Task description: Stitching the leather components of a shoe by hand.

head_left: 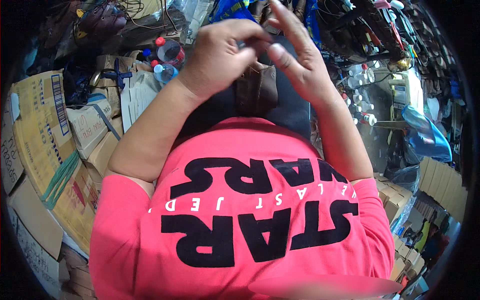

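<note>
near the brown leather piece (257, 92), seemingly being worked by hand, the left hand (216, 57) curls, on what i cannot tell, the right hand (301, 62) holds its fingers apart; next probably needs steady grip

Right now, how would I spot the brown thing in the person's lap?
Start at the pink shirt, then look just past its upper edge in the picture. Between the left hand and that shirt edge, slightly rightward, lies the brown item; its creased brown surface stands out against dark clothing.

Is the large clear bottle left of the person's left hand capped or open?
Capped: the bottle has a red cap sitting over its neck.
</note>
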The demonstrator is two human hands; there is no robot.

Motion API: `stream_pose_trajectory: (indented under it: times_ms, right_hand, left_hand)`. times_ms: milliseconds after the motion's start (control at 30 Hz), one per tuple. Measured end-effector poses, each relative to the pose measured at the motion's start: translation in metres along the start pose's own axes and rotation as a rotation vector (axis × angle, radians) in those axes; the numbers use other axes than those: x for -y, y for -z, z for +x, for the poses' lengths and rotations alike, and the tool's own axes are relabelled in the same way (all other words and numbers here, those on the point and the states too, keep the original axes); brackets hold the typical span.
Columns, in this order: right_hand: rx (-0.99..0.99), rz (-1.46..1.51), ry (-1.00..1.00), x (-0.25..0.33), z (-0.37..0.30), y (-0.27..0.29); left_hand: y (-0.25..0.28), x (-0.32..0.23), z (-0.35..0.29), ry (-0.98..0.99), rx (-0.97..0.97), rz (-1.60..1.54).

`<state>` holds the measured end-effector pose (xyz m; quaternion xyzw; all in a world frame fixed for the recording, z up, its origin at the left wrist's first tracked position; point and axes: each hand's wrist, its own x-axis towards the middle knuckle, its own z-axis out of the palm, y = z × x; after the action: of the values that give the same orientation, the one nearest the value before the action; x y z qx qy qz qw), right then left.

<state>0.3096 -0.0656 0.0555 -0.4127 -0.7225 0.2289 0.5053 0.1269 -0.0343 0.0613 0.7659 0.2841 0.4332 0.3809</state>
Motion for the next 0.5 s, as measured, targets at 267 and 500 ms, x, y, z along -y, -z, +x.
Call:
stream_pose_trajectory:
  times_ms: [267,500]
  right_hand:
    - [0.341,-0.705,0.009,-0.004,-0.026,-0.011]
    - [0.388,-0.234,-0.174,-0.004,-0.058,0.003]
  left_hand:
    - [0.015,0.023,-0.011,0.079,-0.116,0.199]
    - [0.009,0.031,-0.029,0.061,0.166,0.161]
